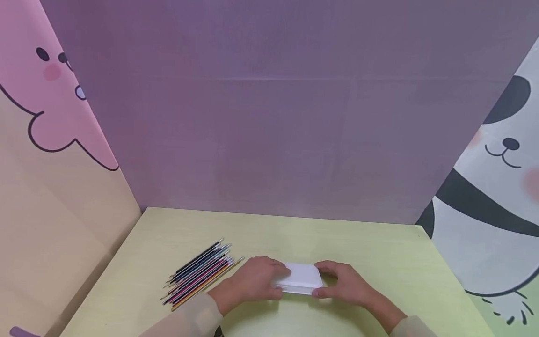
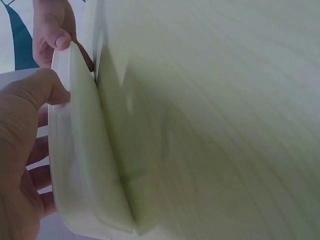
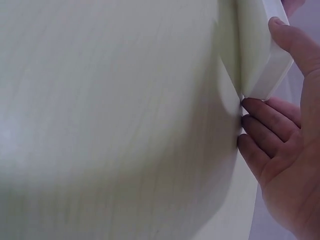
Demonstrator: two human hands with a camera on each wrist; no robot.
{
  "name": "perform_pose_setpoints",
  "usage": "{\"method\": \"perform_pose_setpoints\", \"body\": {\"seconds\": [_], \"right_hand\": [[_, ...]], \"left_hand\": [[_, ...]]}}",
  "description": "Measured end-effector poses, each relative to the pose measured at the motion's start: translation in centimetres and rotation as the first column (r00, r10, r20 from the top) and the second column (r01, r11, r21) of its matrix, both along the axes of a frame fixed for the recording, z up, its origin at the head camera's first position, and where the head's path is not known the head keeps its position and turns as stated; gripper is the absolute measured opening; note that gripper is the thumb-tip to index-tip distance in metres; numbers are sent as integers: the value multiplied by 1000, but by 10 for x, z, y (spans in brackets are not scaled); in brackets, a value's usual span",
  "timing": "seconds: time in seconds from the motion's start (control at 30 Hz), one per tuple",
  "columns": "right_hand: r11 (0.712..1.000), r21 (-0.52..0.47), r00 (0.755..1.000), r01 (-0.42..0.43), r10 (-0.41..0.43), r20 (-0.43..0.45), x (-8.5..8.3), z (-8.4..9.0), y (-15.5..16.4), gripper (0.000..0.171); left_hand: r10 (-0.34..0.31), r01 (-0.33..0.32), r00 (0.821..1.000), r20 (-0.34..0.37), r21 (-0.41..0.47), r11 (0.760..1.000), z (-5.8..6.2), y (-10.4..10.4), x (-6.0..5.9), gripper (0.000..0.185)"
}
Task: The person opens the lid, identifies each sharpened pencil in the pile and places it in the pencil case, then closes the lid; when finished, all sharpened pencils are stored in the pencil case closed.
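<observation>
A small white rectangular case (image 1: 301,275) lies near the front middle of the tabletop, its smooth lid facing up. My left hand (image 1: 256,282) grips its left end, thumb at the near side and fingers over the top and far side. At the opposite end my right hand (image 1: 347,284) holds the right corner area between thumb and fingers. In the left wrist view the side of the case (image 2: 82,160) shows between the left thumb and fingers. The right wrist view has the right thumb (image 3: 292,42) against the case's near edge. Its inside is hidden.
To the left of the hands lies a slanted bundle of several pencils (image 1: 202,271) in dark, blue, red and yellow colours. The pale yellow table (image 1: 320,238) meets a purple panel (image 1: 278,140) at the back. Side panels with cartoon animals flank it.
</observation>
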State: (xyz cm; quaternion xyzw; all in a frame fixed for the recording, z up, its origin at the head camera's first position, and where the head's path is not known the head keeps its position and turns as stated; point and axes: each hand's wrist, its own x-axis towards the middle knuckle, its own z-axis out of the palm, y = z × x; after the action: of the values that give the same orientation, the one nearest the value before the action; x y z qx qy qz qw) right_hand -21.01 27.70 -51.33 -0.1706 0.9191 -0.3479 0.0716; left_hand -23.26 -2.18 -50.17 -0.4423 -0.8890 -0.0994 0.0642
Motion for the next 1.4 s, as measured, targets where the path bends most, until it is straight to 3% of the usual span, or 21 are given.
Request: {"method": "perform_pose_setpoints", "body": {"seconds": [0.13,0.3,0.53,0.77,0.93,1.03,1.1,1.27,1.4], "right_hand": [[1000,-20,1000,-8,8,9,0,1,0,71],[1000,-29,1000,-11,12,14,-1,0,0,71],[1000,-27,1000,-16,16,23,-2,1,1,70],[1000,-25,1000,-15,16,19,-1,4,-1,71],[999,-30,1000,-18,19,22,1,7,-3,69],[999,-36,1000,-23,23,19,0,5,-2,68],[999,-36,1000,-20,21,14,1,4,-1,68],[999,-38,1000,-7,8,9,2,1,1,70],[999,-49,1000,-3,4,13,3,2,2,75]], "left_hand": [[-79,74,993,-84,-63,995,3,3,-3,17],[-161,134,971,-176,-156,979,14,7,2,19],[-192,121,947,-256,-266,956,19,11,9,17],[-203,120,939,-279,-289,950,17,11,10,20],[-229,132,921,-315,-300,945,16,9,9,22],[-234,150,915,-329,-261,954,16,5,7,17],[-233,173,920,-314,-208,963,15,1,5,13],[-200,201,963,-182,-14,979,9,-15,-1,23],[-178,187,980,-94,99,977,10,-34,-5,25]]}}
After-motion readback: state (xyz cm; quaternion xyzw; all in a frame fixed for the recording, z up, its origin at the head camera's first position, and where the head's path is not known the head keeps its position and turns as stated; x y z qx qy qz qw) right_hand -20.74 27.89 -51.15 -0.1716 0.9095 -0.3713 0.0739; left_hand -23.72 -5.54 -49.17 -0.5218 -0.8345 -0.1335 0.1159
